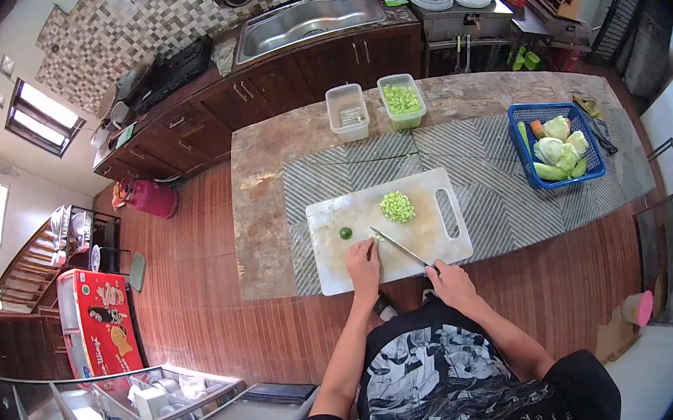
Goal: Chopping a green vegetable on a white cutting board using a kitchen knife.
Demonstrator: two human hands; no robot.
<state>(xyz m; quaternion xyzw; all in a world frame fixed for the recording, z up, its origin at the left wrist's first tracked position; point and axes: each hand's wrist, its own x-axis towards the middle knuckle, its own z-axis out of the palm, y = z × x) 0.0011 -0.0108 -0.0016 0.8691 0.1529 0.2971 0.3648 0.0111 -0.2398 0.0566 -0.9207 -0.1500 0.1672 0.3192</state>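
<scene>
On the white cutting board [334, 261] my right hand [448, 279] grips a knife [406, 248], its blade angled up and left toward small light-green bits [380, 238]. My left hand [364, 264] rests on the board with fingers bent together beside those bits; whatever they hold is too small to make out. A heap of diced light-green vegetable [397, 207] lies on the board behind the blade. A small dark-green round piece [345, 233] sits to the left, just beyond my left fingertips.
Behind the board on the worktop [262, 201] stand an empty plastic container [345, 106] and one with chopped vegetable [401, 101]. A blue basket [526, 169] of vegetables is at right. A sink [309, 24] and counter run along the back. A red freezer [101, 325] stands lower left.
</scene>
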